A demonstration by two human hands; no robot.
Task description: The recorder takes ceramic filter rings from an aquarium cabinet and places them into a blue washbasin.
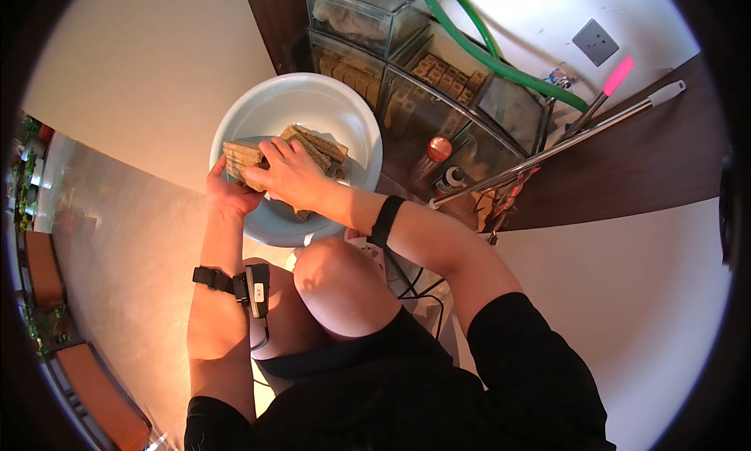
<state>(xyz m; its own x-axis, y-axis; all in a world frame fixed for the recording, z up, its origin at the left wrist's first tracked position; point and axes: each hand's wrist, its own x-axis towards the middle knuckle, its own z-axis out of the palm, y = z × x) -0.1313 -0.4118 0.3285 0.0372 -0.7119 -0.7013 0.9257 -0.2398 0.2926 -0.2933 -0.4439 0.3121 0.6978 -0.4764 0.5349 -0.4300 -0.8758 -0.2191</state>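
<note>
My left hand (232, 190) holds a ridged tan block (242, 157), perhaps a stack of porous filter bricks, over the left side of a pale plastic basin (366, 128). The block lies against its palm, with the thumb up along the left side. My right hand (291, 172) reaches across from the right, its fingers bent over the block's right end and touching it. Beneath and beyond the right hand, several similar tan blocks (320, 146) rest in the basin, partly covered by that hand. A black strap with a small device sits on my left forearm.
Glass tanks (352, 58) holding more tan blocks stand beyond the basin at the right. A green hose (493, 61) crosses over them. Right of the basin are a red-capped container (437, 150), a dark bottle (450, 179) and a slanting metal pole (575, 140). Cables lie beside my knees.
</note>
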